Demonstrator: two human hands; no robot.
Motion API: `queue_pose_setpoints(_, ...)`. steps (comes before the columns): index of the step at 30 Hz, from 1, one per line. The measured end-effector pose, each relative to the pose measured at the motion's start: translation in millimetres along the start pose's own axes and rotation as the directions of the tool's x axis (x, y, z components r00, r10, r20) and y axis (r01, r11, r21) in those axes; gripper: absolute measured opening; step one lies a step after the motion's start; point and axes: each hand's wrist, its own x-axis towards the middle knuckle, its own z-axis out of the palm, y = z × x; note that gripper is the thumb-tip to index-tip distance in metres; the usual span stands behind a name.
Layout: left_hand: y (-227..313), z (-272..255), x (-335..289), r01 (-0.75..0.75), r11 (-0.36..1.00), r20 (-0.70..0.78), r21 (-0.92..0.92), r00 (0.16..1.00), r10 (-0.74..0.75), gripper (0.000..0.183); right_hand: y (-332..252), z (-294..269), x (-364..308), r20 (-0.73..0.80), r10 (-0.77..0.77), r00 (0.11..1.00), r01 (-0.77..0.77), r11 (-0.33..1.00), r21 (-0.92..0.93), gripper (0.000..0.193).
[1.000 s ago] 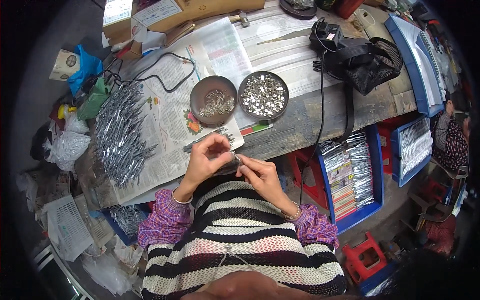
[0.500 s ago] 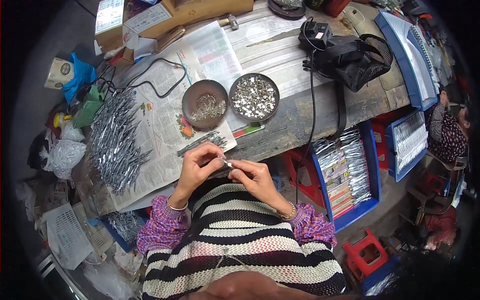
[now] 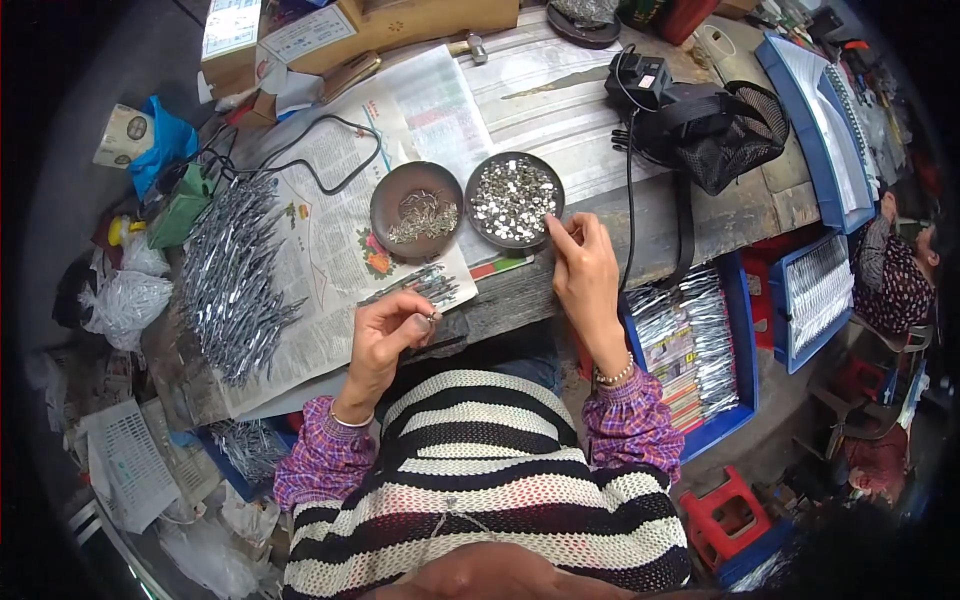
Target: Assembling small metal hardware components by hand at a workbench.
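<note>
My left hand (image 3: 382, 342) is closed in a pinch on a small metal piece (image 3: 434, 317), held just off the bench's front edge; its exact shape is too small to tell. At the near right rim of a dark round dish (image 3: 473, 221) is my right hand (image 3: 588, 278), thumb and forefinger together at the small shiny silver pieces (image 3: 512, 200) inside. Whether a piece is between those fingertips cannot be made out. A second dark dish (image 3: 384, 195) touches its left side and holds small thin metal parts (image 3: 424, 218). Several thin metal strips (image 3: 438, 283) lie on newspaper beyond my left hand.
A large heap of silvery strips (image 3: 232, 280) covers the left of the newspaper (image 3: 330, 245). Behind lie a black cable (image 3: 338, 122), a hammer (image 3: 477, 48) and a black mesh bag (image 3: 725, 140). Blue trays (image 3: 752, 345) of strips and a red stool (image 3: 728, 515) stand at right.
My hands have parted. The right one has moved right and away from me to the dish of silver pieces, while the left stays near its place, holding the small metal piece.
</note>
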Motion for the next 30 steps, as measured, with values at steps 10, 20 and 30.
queue_pose_setpoints(10, -0.9, 1.9, 0.6, 0.029, 0.993, -0.056, 0.11, 0.998, -0.023, 0.008, 3.8, -1.2, 7.2, -0.026, -0.031, 0.999, 0.032, 0.998, 0.048, 0.025)
queue_pose_setpoints(20, -4.4, 2.0, 1.5, 0.019, 0.988, -0.03, 0.15, 0.999, -0.015, 0.016, -12.3, -4.1, 1.4, 0.095, 0.16, 0.982, -0.186, 0.79, 0.584, 0.01)
queue_pose_setpoints(30, -4.8, 10.5, 0.7, 0.005, 0.988, 0.023, 0.153, 1.0, -0.009, 0.024, -63.4, 25.0, -41.6, 0.622, 0.181, 0.762, -0.638, 0.051, 0.768, 0.013)
